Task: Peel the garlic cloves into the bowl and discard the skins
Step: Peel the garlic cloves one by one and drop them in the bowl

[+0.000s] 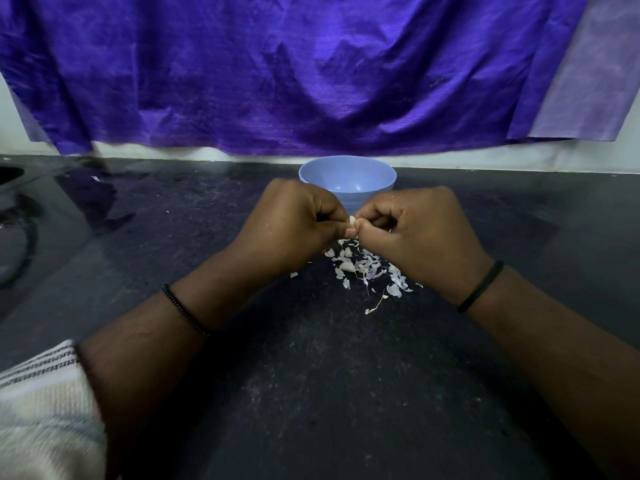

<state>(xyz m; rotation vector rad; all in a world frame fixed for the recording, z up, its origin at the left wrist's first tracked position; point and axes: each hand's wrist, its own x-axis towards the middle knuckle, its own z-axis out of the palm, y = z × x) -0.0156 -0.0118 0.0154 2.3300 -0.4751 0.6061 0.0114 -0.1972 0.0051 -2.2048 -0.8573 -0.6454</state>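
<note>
Two hands meet above a dark countertop. The left hand and right hand each have fingers curled, pinching a small pale garlic clove between their fingertips. Only a sliver of the clove shows, so which way its long axis runs cannot be told. Just behind the hands sits a blue bowl, upright. Below the hands, a loose heap of white garlic skins lies on the counter. A purple cloth hangs along the wall behind
</note>
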